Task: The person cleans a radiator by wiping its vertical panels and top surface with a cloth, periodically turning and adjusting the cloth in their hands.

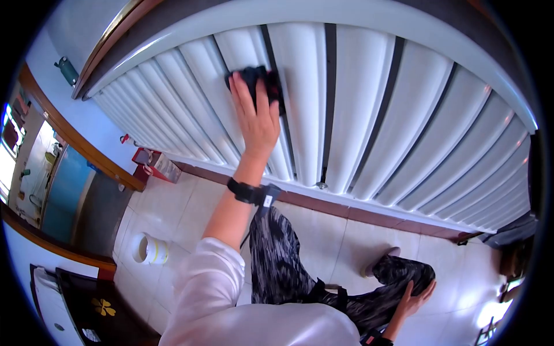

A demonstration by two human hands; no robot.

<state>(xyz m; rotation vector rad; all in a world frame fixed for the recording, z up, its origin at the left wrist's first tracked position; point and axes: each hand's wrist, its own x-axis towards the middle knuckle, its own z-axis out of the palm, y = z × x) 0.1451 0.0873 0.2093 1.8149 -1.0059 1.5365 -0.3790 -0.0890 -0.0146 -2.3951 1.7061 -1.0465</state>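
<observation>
Pressed against the white ribbed radiator point(355, 86), my left hand point(255, 121) holds a dark cloth point(274, 86) under its fingers. The cloth lies on the upper part of the ribs, left of centre, and bunches out past the fingertips. My right hand point(414, 299) rests on the knee of my patterned trousers point(277, 254), at the lower right, with its fingers stretched out. It holds nothing.
A white bucket point(151, 249) stands on the tiled floor point(314, 230) at the left. Beside the radiator's left end is a red and white box point(157, 165). A wooden door frame point(86, 144) runs along the far left, with a dark item point(104, 305) below it.
</observation>
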